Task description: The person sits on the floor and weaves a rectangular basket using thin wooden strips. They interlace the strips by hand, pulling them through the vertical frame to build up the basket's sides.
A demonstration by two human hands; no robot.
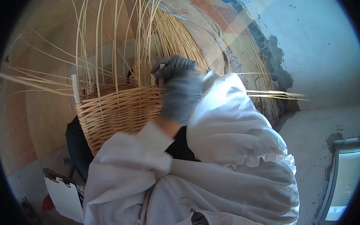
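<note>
A woven wicker basket (pixel 119 114) with a straight-sided wall is in front of me, its long upright stakes (pixel 98 40) rising above the weave. A pale wooden corner post (pixel 75 88) sticks up at its left end. At the right end of the rim, my right hand (pixel 176 67) in a dark grey glove is curled closed around another pale post. My left hand (pixel 181 97), gloved the same way, crosses over just below it against the right edge of the weave. Motion smears its fingers, and what they hold is hidden.
Loose rods (pixel 273 94) jut out to the right beyond my sleeve, and others (pixel 36 84) stick out leftward. A large bundle of thin rods (pixel 177 34) lies behind the basket. A white-framed window (pixel 343 188) is at the lower right. A white board (pixel 63 198) stands at the lower left.
</note>
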